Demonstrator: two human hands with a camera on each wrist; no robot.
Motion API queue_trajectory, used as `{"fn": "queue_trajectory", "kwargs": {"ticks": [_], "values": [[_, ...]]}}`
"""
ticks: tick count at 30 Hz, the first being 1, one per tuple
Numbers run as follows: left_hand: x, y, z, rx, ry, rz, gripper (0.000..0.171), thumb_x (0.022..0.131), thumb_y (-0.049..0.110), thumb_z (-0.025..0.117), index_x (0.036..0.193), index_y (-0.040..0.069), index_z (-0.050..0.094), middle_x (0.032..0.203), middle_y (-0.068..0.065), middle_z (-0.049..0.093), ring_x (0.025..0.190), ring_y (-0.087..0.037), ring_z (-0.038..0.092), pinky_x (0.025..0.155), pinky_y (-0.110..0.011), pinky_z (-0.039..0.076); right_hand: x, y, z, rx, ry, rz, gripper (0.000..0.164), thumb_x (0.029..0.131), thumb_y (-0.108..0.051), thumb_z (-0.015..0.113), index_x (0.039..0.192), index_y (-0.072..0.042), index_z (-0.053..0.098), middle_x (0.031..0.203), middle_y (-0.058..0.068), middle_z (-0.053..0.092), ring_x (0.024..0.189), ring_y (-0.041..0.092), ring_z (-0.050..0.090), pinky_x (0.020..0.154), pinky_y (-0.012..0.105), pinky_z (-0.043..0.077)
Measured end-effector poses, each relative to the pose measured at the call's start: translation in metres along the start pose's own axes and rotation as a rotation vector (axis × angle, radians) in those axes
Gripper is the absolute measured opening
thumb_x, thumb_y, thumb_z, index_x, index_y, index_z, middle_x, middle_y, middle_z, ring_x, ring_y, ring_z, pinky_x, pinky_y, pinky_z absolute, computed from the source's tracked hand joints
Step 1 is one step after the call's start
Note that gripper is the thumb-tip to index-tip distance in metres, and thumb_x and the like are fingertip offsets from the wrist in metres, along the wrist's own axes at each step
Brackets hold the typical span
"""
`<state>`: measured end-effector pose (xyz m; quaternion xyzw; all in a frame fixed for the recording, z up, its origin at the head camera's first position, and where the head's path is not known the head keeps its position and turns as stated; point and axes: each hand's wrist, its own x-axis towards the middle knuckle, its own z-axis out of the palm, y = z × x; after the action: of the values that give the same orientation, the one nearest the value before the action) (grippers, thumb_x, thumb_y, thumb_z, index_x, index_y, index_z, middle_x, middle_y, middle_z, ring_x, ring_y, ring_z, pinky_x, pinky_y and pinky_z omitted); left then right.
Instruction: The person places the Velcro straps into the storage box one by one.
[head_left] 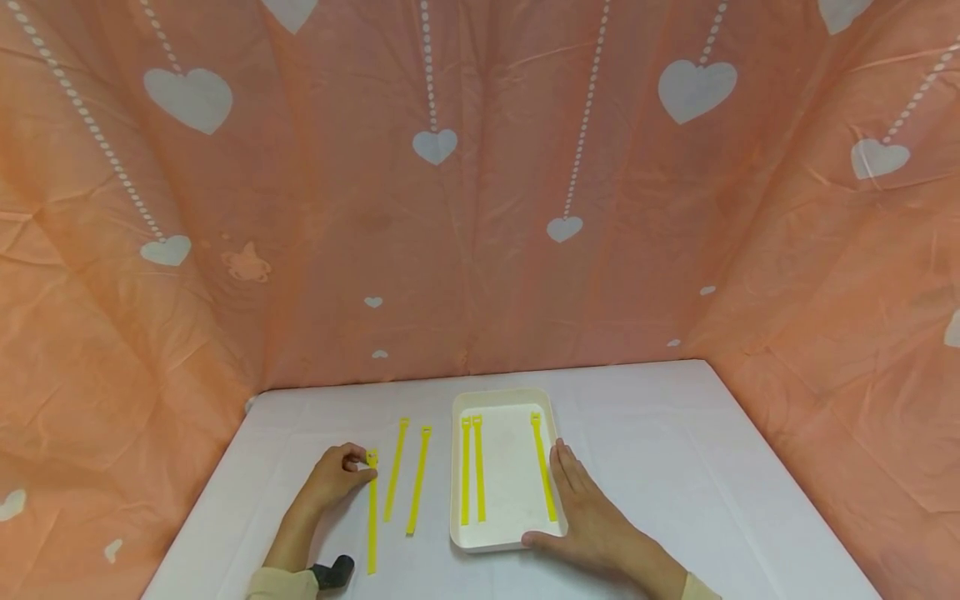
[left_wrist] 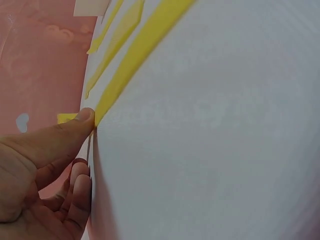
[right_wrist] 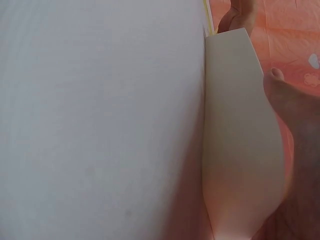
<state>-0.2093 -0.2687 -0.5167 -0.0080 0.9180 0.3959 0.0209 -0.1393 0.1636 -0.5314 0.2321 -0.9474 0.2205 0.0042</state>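
Observation:
My left hand [head_left: 335,479] pinches the slotted head of a yellow cable strap [head_left: 372,525], which stretches toward the near side of the table. In the left wrist view, the thumb presses on this strap [left_wrist: 131,62] close to its head. Along the right side of a shallow white tray [head_left: 510,475] lies my right hand [head_left: 592,521], fingers straight, with the thumb at the near right corner. Inside the tray lie two yellow straps [head_left: 472,471] at the left and a single strap [head_left: 543,467] at the right. The right wrist view shows the tray's outer wall [right_wrist: 240,125].
Two more yellow straps, a farther one [head_left: 397,469] and a nearer one [head_left: 419,481], lie between my left hand and the tray. A white cloth [head_left: 675,467] covers the table. Behind hangs an orange curtain [head_left: 495,275] with white hearts. A black object [head_left: 334,572] sits at my left wrist.

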Motion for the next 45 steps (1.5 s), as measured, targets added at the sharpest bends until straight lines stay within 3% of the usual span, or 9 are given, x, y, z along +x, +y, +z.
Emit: {"fn": "queue_trajectory", "kwargs": {"ticks": [7, 18, 30, 34, 38, 45], "values": [[-0.001, -0.003, 0.000, -0.004, 0.009, -0.003, 0.020, 0.087, 0.006, 0.086, 0.096, -0.002, 0.072, 0.095, -0.011, 0.057, 0.087, -0.022, 0.053, 0.076, -0.034, 0.045, 0.000, 0.000, -0.001, -0.001, 0.010, -0.003, 0.133, 0.088, -0.085, 0.061, 0.166, 0.012, 0.015, 0.176, 0.028, 0.012, 0.164, 0.041, 0.015, 0.129, 0.055, 0.029], [-0.004, -0.001, -0.010, -0.029, -0.041, -0.013, 0.018, 0.096, 0.010, 0.079, 0.105, -0.003, 0.072, 0.098, -0.008, 0.072, 0.090, -0.018, 0.064, 0.080, -0.033, 0.053, -0.001, -0.002, -0.001, -0.002, 0.026, -0.008, 0.132, 0.088, -0.084, 0.064, 0.165, 0.012, 0.016, 0.176, 0.029, 0.013, 0.164, 0.041, 0.016, 0.129, 0.055, 0.029], [-0.005, 0.002, -0.028, -0.163, -0.150, 0.022, 0.020, 0.102, 0.008, 0.071, 0.112, -0.008, 0.065, 0.103, -0.014, 0.074, 0.092, -0.019, 0.071, 0.076, -0.029, 0.060, 0.000, -0.002, -0.002, 0.010, 0.006, 0.003, 0.133, 0.088, -0.083, 0.065, 0.166, 0.011, 0.013, 0.176, 0.028, 0.011, 0.164, 0.041, 0.015, 0.129, 0.056, 0.029], [-0.009, 0.009, -0.035, -0.250, -0.176, 0.039, 0.023, 0.105, 0.003, 0.066, 0.118, -0.014, 0.060, 0.105, -0.019, 0.072, 0.095, -0.027, 0.074, 0.081, -0.036, 0.066, -0.001, -0.003, -0.003, 0.008, 0.006, 0.000, 0.133, 0.088, -0.083, 0.065, 0.166, 0.011, 0.014, 0.176, 0.028, 0.012, 0.164, 0.041, 0.015, 0.129, 0.056, 0.030], [-0.014, 0.020, -0.040, -0.278, -0.163, 0.038, 0.024, 0.105, 0.002, 0.064, 0.121, -0.015, 0.058, 0.107, -0.020, 0.070, 0.094, -0.030, 0.074, 0.081, -0.041, 0.067, -0.001, -0.003, -0.004, 0.005, 0.015, -0.009, 0.132, 0.088, -0.082, 0.066, 0.166, 0.012, 0.015, 0.176, 0.029, 0.013, 0.164, 0.042, 0.016, 0.128, 0.056, 0.030], [-0.016, 0.034, -0.041, -0.292, -0.107, 0.045, 0.024, 0.106, 0.003, 0.064, 0.124, -0.013, 0.058, 0.108, -0.018, 0.069, 0.091, -0.022, 0.072, 0.081, -0.038, 0.066, -0.001, -0.003, -0.003, 0.006, 0.021, -0.011, 0.132, 0.088, -0.082, 0.066, 0.166, 0.012, 0.016, 0.175, 0.029, 0.014, 0.163, 0.043, 0.017, 0.128, 0.056, 0.031]]}}
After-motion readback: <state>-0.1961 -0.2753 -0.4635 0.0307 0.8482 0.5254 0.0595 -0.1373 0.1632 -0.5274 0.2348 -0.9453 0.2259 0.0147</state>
